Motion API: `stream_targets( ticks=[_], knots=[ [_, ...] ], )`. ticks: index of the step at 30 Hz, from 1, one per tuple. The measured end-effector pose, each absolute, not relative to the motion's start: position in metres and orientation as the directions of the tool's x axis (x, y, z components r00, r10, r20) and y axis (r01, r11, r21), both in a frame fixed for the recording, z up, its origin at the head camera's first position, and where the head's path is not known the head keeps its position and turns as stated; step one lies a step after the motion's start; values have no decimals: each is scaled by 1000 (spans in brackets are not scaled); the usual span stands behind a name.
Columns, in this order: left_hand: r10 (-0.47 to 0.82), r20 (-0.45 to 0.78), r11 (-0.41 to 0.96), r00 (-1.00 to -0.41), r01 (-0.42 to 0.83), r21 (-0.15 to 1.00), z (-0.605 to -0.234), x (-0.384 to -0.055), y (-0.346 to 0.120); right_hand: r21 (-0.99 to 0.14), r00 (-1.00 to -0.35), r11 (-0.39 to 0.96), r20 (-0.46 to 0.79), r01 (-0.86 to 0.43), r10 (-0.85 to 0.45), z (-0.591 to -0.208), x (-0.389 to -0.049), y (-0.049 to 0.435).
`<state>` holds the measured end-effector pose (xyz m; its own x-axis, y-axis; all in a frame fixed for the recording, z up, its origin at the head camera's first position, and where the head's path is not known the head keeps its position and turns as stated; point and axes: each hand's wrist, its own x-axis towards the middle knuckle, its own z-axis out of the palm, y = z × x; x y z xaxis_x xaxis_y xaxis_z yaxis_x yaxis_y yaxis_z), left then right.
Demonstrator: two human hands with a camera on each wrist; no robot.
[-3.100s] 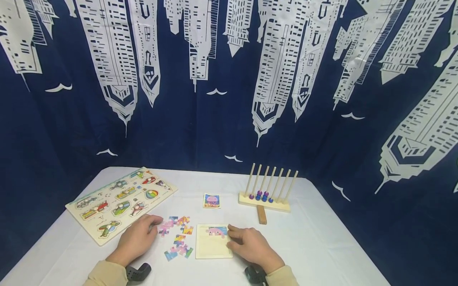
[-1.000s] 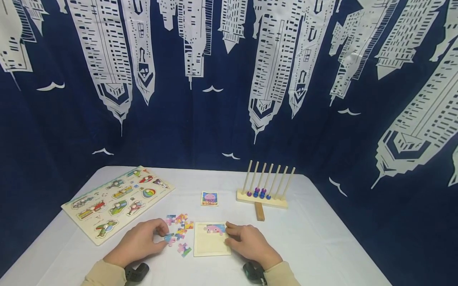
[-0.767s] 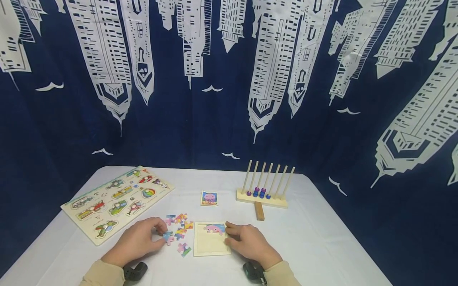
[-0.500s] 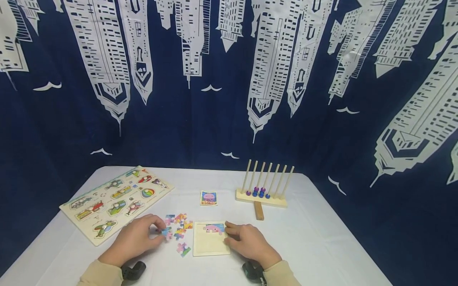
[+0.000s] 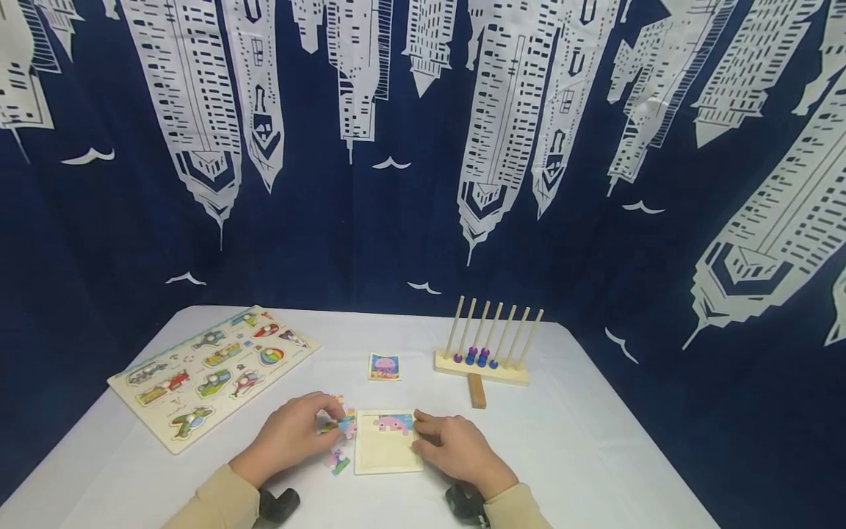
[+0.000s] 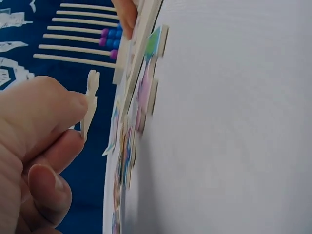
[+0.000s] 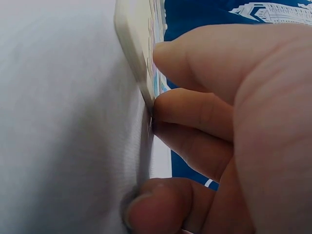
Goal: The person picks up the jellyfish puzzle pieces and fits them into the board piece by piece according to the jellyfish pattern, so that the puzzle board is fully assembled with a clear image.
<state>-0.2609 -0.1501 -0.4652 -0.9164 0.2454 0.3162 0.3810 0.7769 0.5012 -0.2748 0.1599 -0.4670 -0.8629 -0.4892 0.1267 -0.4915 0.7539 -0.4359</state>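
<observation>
Between thumb and forefinger, my left hand [image 5: 291, 438] pinches a jigsaw piece [image 6: 89, 109], seen edge-on and raised off the table in the left wrist view. In the head view it is just left of the square wooden puzzle tray [image 5: 387, 461]. A pink and blue assembled section [image 5: 395, 424] lies at the tray's upper right. My right hand [image 5: 459, 450] rests at the tray's right side, thumb and fingertips touching its edge. Loose jigsaw pieces [image 5: 338, 463] lie left of the tray, some hidden behind my left hand.
A small picture card [image 5: 385, 366] lies beyond the tray. At the back right stands a wooden peg rack [image 5: 512, 374] with purple and blue beads, a brown wooden block [image 5: 476, 391] before it. A vehicle puzzle board [image 5: 198, 389] lies at left.
My left hand takes hold of a jigsaw piece at the left of the pile and moves it right, towards the tray. My right hand stays at the tray's edge.
</observation>
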Motion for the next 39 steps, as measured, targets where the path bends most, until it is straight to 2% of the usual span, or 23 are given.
stream_targets(
  ticks=[8, 14, 21, 27, 34, 39],
  knots=[
    [266, 230, 778, -936, 350, 521, -465, -274, -124, -432, -857, 749, 132, -502, -498, -469, -276, 161],
    [313, 242, 788, -918, 393, 473, -467, -278, -114, -444, -853, 738, 141, -508, -502, -469, -276, 162],
    [309, 277, 782, -910, 409, 471, -475, -276, -112, -435, -860, 751, 131, -498, -494, -467, -274, 162],
    [347, 323, 794, -881, 459, 400, -477, -273, -111, -423, -857, 753, 133, -504, -498, -468, -275, 163],
    [476, 378, 779, -794, 580, 238, -480, -272, -109, -428, -857, 751, 141, -504, -495, -468, -276, 163],
    [495, 373, 771, -785, 595, 227, -481, -272, -110, -432, -855, 746, 146, -507, -497, -468, -276, 161]
  ],
)
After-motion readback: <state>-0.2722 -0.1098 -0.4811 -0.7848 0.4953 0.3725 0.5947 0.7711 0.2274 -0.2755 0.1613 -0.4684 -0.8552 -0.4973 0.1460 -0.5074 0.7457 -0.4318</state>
